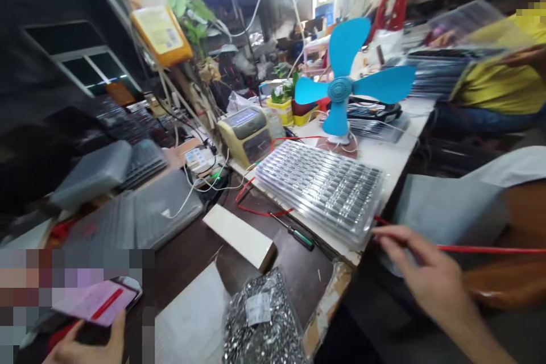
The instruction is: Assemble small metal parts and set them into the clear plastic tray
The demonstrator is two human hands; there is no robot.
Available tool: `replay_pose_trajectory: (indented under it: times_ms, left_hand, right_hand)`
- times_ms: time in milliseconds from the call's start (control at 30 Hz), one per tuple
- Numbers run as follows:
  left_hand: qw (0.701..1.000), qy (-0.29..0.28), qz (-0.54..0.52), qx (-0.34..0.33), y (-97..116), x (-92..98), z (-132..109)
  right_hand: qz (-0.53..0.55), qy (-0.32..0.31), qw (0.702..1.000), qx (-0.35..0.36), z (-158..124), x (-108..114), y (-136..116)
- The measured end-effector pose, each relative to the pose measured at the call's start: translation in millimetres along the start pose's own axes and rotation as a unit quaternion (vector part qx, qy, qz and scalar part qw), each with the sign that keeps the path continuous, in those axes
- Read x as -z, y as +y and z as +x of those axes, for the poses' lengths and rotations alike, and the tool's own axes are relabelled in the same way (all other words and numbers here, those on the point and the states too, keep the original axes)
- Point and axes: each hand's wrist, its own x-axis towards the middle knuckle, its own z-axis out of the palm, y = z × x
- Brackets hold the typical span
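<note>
My right hand (426,278) is closed in a pinch on a thin red strap (490,249) at the near right corner of a stack of clear plastic trays (319,182). The trays hold rows of small metallic parts. The strap runs off to the right edge, and a red loop (245,207) lies at the stack's left side. At the lower left, my left hand (94,344) grips a phone (100,301) showing a pink screen with a red bar. Blurred blocks cover much of the area around it.
A blue fan (340,89) stands behind the trays. A screwdriver (298,236), a white box (239,236) and a bag of small metal parts (264,324) lie in front. A beige machine (245,131) is at left. A person in yellow (503,88) sits at right.
</note>
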Motion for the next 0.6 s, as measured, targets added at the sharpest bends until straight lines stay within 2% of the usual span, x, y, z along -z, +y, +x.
replay_pose_trajectory:
  times_ms: [33, 67, 100, 133, 167, 233, 300, 333, 400, 467, 533, 600]
  left_hand:
    - [0.995, 0.026, -0.052, -0.082, 34.7, 4.5, 1.9]
    - [0.978, 0.03, -0.118, -0.17, 77.4, 7.8, 3.7]
    - [0.952, 0.012, -0.183, -0.246, 125.9, 9.3, 6.0]
    - [0.92, -0.051, -0.23, -0.312, 177.2, 8.8, 9.3]
    - [0.892, -0.119, -0.263, -0.348, 228.5, 6.2, 13.7]
    - [0.861, -0.27, -0.268, -0.338, 321.3, -2.9, 24.9]
    - [0.847, -0.321, -0.262, -0.333, 391.1, -14.8, 36.6]
    - [0.842, -0.345, -0.256, -0.326, 416.1, -20.9, 41.7]
    - [0.834, -0.387, -0.245, -0.309, 448.9, -32.6, 50.4]
    - [0.819, -0.436, -0.234, -0.293, 465.4, -41.8, 57.6]
    - [0.798, -0.484, -0.224, -0.279, 474.2, -47.6, 64.2]
    - [0.777, -0.528, -0.216, -0.265, 481.1, -50.5, 70.6]
  right_hand:
    - [-0.003, 0.056, 0.998, -0.023, 9.9, 4.8, 12.6]
    - [0.007, 0.083, 0.996, -0.037, 18.4, 6.4, 24.1]
    - [0.024, 0.072, 0.996, -0.046, 25.1, 5.1, 33.8]
    - [0.044, 0.049, 0.997, -0.052, 29.8, 1.7, 41.3]
    - [0.063, 0.03, 0.996, -0.056, 32.4, -2.8, 46.6]
    - [0.096, 0.015, 0.993, -0.066, 32.4, -11.2, 52.2]
    - [0.135, 0.009, 0.987, -0.082, 28.5, -14.1, 53.6]
    - [0.157, 0.002, 0.983, -0.092, 26.4, -12.6, 53.2]
    - [0.197, -0.026, 0.973, -0.116, 23.3, -4.1, 50.4]
    - [0.23, -0.076, 0.958, -0.151, 23.0, 8.9, 45.0]
    - [0.257, -0.127, 0.94, -0.184, 25.2, 21.3, 38.7]
    - [0.267, -0.152, 0.93, -0.204, 28.3, 29.2, 34.0]
